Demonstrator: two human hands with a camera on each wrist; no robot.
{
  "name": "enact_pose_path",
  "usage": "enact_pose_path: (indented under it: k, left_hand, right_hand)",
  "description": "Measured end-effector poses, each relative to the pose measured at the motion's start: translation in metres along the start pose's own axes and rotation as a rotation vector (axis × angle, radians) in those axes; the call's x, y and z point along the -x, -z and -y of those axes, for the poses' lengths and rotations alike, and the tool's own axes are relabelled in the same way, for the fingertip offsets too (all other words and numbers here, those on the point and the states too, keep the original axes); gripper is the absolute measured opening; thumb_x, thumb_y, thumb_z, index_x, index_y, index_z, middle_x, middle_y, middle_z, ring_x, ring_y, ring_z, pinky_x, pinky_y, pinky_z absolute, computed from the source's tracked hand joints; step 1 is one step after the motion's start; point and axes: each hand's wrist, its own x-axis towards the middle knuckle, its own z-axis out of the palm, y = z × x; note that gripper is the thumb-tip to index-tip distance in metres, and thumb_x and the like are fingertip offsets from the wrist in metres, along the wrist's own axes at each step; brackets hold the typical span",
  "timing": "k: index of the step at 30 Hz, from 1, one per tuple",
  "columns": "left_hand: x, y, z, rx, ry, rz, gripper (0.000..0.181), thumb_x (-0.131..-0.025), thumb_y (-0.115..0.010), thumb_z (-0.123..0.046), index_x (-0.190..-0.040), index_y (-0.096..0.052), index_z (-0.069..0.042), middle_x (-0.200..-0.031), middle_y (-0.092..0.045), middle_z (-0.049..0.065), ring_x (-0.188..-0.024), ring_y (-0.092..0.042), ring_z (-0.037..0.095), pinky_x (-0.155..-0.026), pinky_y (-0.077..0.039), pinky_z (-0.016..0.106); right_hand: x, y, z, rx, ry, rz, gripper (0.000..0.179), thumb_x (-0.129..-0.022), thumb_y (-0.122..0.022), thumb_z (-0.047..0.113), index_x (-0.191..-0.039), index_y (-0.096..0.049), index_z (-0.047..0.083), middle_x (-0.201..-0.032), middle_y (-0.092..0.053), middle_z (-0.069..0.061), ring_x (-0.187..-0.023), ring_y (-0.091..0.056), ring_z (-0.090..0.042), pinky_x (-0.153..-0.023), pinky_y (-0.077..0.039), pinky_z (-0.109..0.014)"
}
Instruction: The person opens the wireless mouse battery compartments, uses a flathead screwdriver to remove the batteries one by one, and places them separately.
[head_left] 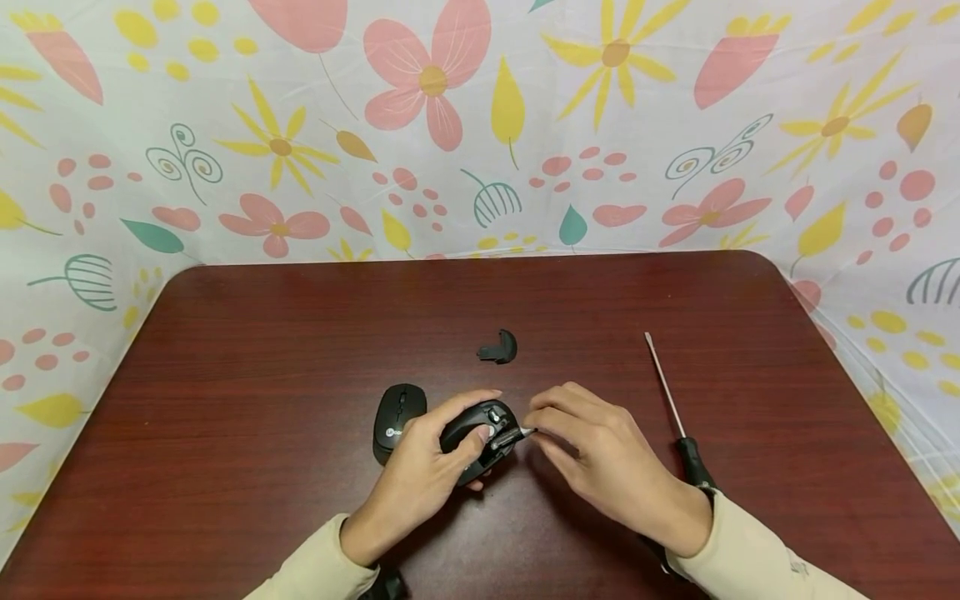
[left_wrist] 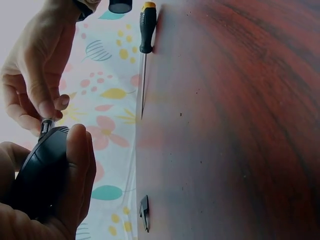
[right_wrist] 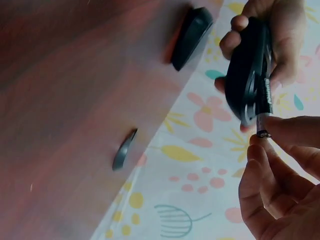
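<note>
Tabletop (head_left: 225, 417): dark wood-grain, carrying the loose items. Left hand (head_left: 423, 467): fingers wrapped around a computer mouse (head_left: 461, 427), thumb across its upturned underside. Right hand (head_left: 611, 446): thumb and fingers pinch the exposed end of a battery (right_wrist: 266, 97). Screwdriver (head_left: 690, 454): lies at the right, handle partly hidden by the right forearm; contact cannot be determined. A dragging sleeve could set it rolling. The held mouse is raised off the tabletop, compartment uncovered. Second mouse (head_left: 397, 417): buttons up, just beside the left hand. Battery cover (head_left: 501, 346): detached, lying beyond the held mouse; being small, it could be knocked away by a stray knuckle. The battery projects past the mouse's end. The pinch bears on a short length only: a slip would likely drop it, and sideways levering could bend the contacts.
</note>
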Motion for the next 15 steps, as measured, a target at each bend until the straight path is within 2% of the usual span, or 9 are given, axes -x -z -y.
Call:
enact_pose_path:
  k: [4, 7, 11, 15]
  left_hand:
    - [0.001, 0.002, 0.000, -0.004, -0.019, -0.010, 0.040, -0.105, -0.061, -0.010, -0.141, -0.064, -0.026, -0.114, -0.074, 0.017, -0.061, -0.072, 0.016, -0.057, -0.065, 0.044]
    - [0.001, 0.003, 0.000, -0.010, -0.032, -0.013, 0.038, -0.106, -0.062, -0.011, -0.142, -0.064, -0.023, -0.114, -0.073, 0.019, -0.062, -0.072, 0.017, -0.057, -0.065, 0.044]
    - [0.002, 0.005, 0.000, -0.005, -0.027, -0.022, 0.037, -0.105, -0.062, -0.011, -0.141, -0.064, -0.022, -0.120, -0.072, 0.020, -0.067, -0.073, 0.022, -0.056, -0.065, 0.044]
    - [0.003, 0.006, 0.000, -0.005, -0.013, -0.034, 0.038, -0.105, -0.063, -0.010, -0.140, -0.065, -0.024, -0.124, -0.072, 0.018, -0.070, -0.074, 0.021, -0.056, -0.065, 0.043]
  right_hand:
    - [0.000, 0.005, -0.005, 0.015, 0.045, -0.002, 0.039, -0.069, -0.086, -0.015, -0.099, -0.077, 0.009, -0.102, -0.072, 0.000, -0.091, -0.066, -0.014, -0.074, -0.058, -0.025]
    - [0.001, 0.007, -0.009, 0.022, 0.047, -0.015, 0.039, -0.068, -0.086, -0.014, -0.098, -0.077, 0.009, -0.102, -0.072, 0.000, -0.089, -0.065, -0.013, -0.072, -0.057, -0.024]
    - [-0.001, 0.011, -0.015, 0.021, -0.007, -0.045, 0.037, -0.069, -0.087, -0.014, -0.097, -0.078, 0.009, -0.100, -0.072, 0.001, -0.086, -0.066, -0.012, -0.070, -0.055, -0.021]
    - [-0.005, 0.014, -0.027, -0.016, -0.100, -0.055, 0.033, -0.074, -0.085, -0.014, -0.095, -0.078, 0.010, -0.097, -0.073, 0.002, -0.079, -0.063, -0.007, -0.066, -0.051, -0.014]
